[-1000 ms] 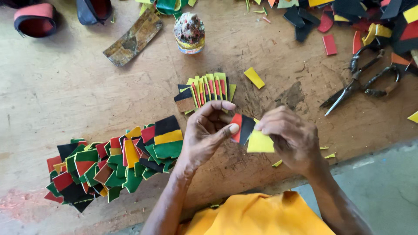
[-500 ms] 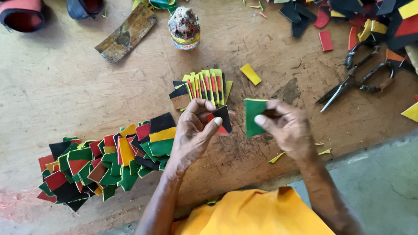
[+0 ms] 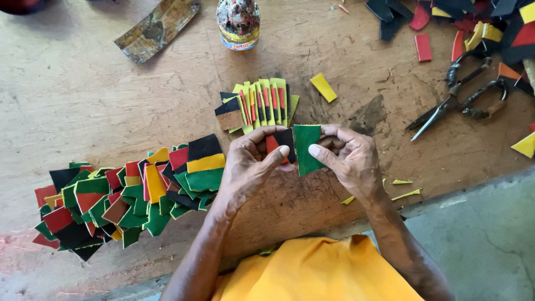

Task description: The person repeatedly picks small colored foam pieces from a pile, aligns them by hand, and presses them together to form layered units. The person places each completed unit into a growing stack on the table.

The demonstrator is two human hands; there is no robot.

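My left hand (image 3: 253, 161) pinches a black and red leather piece (image 3: 280, 140) between thumb and fingers. My right hand (image 3: 348, 156) holds a green leather piece (image 3: 307, 146) upright, its edge pressed against the black and red one. Both hands hover over the wooden table (image 3: 100, 95), just in front of a fanned stack of striped pieces (image 3: 262, 104) in yellow, red, green and black. A long heap of coloured leather squares (image 3: 128, 192) lies to the left of my left hand.
Black scissors (image 3: 454, 100) lie at the right, beside scattered red, black and yellow scraps (image 3: 473, 25). A paint-smeared glue jar (image 3: 238, 23) stands at the top middle, a worn flat tool (image 3: 156, 29) to its left. A loose yellow strip (image 3: 324, 87) lies nearby.
The yellow face in my right hand turned over to a green piece, which now meets the black and red piece in my left hand. The camera has come closer.
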